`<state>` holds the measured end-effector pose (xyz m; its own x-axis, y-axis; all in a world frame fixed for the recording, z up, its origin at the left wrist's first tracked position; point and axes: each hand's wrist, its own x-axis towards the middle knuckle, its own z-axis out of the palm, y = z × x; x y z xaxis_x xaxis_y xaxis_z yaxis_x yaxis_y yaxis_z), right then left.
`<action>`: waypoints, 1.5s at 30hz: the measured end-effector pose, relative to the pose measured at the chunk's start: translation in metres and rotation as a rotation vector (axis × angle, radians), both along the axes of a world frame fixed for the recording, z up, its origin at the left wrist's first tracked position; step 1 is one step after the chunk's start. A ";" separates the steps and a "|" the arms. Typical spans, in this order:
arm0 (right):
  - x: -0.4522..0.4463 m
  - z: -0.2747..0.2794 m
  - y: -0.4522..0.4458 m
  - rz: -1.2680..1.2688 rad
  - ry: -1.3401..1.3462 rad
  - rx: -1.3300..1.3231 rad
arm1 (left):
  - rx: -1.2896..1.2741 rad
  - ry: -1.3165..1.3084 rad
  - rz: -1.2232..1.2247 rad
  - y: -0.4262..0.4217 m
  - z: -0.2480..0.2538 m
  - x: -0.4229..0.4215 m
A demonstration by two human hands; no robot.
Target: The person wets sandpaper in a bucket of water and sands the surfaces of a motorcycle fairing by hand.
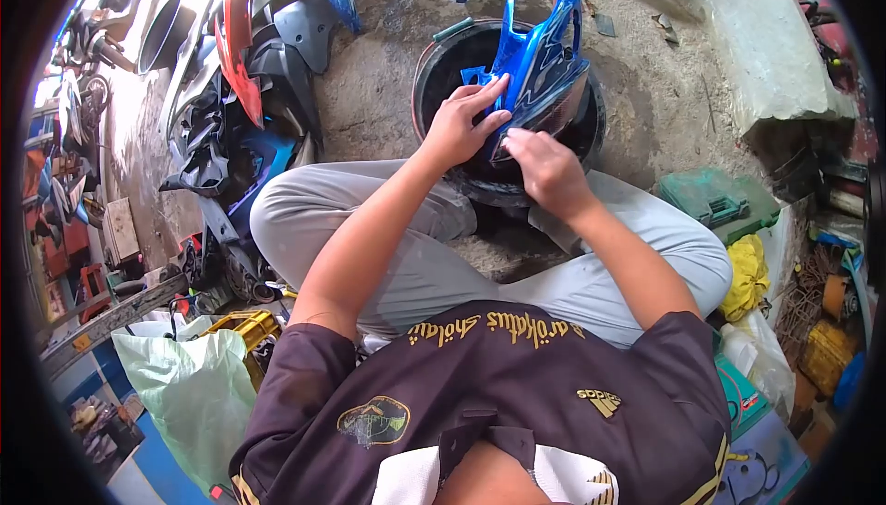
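Observation:
A glossy blue motorcycle fairing panel (528, 57) with dark, patterned graphics leans tilted over a black bucket (441, 90). My left hand (461, 125) grips the panel's left edge, its fingers lying on the blue surface and its thumb pointing toward the lower part. At the panel's lower end, my right hand (546, 171) is closed, with thumb and fingertips pinched together by the edge. What sits in that pinch is hidden; it may be the panel's edge or something thin on it. The bucket stands on the floor just beyond my folded legs (323, 205).
Several motorcycle body panels, one of them a red panel (238, 53), are piled at the left. A green plastic case (715, 200) and a yellow cloth (744, 274) lie right of my knee. A pale plastic bag (189, 385) stands at lower left. A concrete ledge (766, 43) juts out at right.

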<state>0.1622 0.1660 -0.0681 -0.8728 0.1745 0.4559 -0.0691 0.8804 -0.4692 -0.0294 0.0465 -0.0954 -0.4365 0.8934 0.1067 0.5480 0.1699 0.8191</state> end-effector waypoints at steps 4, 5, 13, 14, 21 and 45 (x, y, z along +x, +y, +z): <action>0.002 -0.004 0.048 -0.328 -0.060 -0.088 | -0.002 0.030 -0.007 0.000 -0.003 0.003; 0.001 -0.003 0.049 -0.346 -0.051 -0.122 | 0.004 0.031 -0.009 0.001 -0.003 0.003; 0.001 -0.021 0.032 -0.075 0.030 -0.063 | -0.044 -0.015 0.036 -0.001 -0.001 0.001; 0.002 -0.020 0.040 -0.178 0.005 -0.107 | -0.042 -0.006 0.027 -0.002 0.001 0.003; 0.016 0.024 0.056 -0.363 -0.003 -0.392 | -0.156 0.021 -0.030 -0.009 0.010 -0.001; 0.004 0.142 0.131 -0.013 -0.549 -0.140 | -0.198 1.260 -0.528 0.018 0.120 -0.017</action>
<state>0.1661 0.2972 0.0742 -0.9726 0.2132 -0.0928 0.2288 0.8062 -0.5456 -0.0466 0.0642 0.0241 0.2507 0.9677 0.0259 0.9293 -0.2331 -0.2866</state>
